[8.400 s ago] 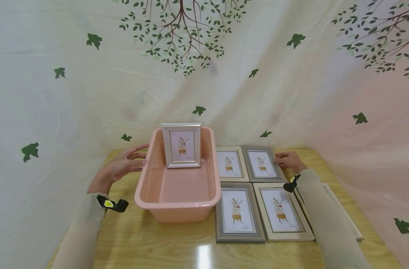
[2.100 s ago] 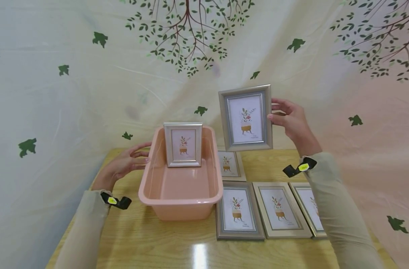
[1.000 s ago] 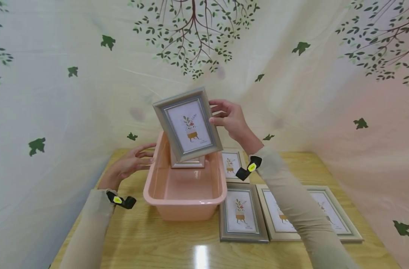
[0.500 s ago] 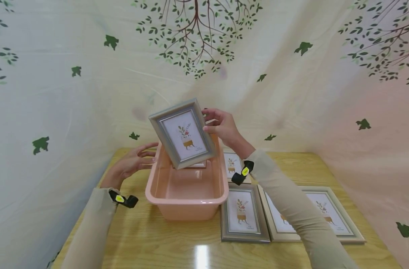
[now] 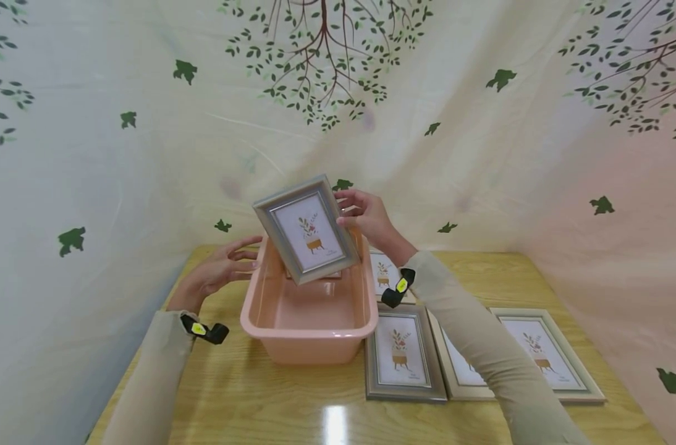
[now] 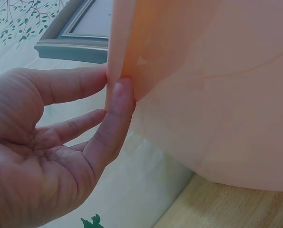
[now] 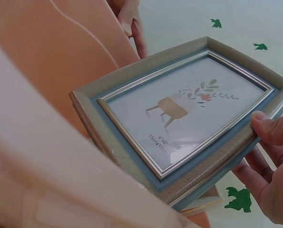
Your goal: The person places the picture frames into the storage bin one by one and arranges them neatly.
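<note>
A grey-brown picture frame (image 5: 309,230) with a potted-plant print is held tilted over the back of the pink plastic basin (image 5: 310,346). My right hand (image 5: 367,217) grips its right edge, thumb on the front and fingers behind, as the right wrist view shows. A silver picture frame stands in the basin behind it, mostly hidden. My left hand (image 5: 221,270) is at the basin's left rim; in the left wrist view its thumb and fingertips (image 6: 120,92) pinch the rim's edge.
Right of the basin lie a grey-brown frame (image 5: 399,352), a cream frame (image 5: 455,364) partly under my right sleeve, a pale frame (image 5: 544,355) and another frame (image 5: 384,272) behind them. They rest on the wooden table (image 5: 260,408), with a leaf-printed cloth (image 5: 427,167) at the back.
My right hand has lifted the grey-brown frame from the back right, carried it left over the basin, tilted it and lowered it slightly. My left hand has stayed at the rim.
</note>
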`<state>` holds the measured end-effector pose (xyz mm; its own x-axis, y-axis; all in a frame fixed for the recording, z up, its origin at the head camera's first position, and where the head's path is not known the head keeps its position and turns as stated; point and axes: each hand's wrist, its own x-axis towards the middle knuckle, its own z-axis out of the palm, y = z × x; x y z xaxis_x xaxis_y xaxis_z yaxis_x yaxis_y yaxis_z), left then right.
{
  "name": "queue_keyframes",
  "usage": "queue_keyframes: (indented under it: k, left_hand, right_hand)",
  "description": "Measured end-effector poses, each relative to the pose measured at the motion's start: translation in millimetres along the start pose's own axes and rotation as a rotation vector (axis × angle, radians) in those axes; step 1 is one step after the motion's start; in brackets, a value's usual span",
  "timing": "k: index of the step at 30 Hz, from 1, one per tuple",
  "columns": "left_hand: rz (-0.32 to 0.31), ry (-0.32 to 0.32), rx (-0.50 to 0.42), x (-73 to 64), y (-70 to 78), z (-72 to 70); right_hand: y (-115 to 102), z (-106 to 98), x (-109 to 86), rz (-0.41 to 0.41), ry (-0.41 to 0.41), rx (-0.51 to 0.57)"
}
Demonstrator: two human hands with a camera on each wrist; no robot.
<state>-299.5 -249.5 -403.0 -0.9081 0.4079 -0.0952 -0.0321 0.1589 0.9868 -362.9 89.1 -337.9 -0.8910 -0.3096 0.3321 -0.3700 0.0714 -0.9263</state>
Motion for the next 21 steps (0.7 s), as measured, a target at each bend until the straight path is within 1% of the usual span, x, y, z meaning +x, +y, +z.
queue_keyframes:
  k: [3, 11, 16, 21]
  left_hand:
    - [-0.003, 0.007, -0.003, -0.1, 1.0, 1.5]
    - [-0.018, 0.024, 0.001, 0.7, 0.6, 2.3]
    - [-0.014, 0.026, 0.017, -0.3, 2.0, 3.1]
    - [-0.015, 0.022, -0.004, 0.2, 1.6, 2.1]
  right_hand:
    - [4, 0, -0.8, -0.016, -0.022, -0.007]
    - [10, 0, -2.7, -0.084, -0.11, -0.067]
    - [11, 3, -3.2, -0.088, -0.14, -0.057]
    - [13, 3, -5.2, -0.088, -0.157, -0.06]
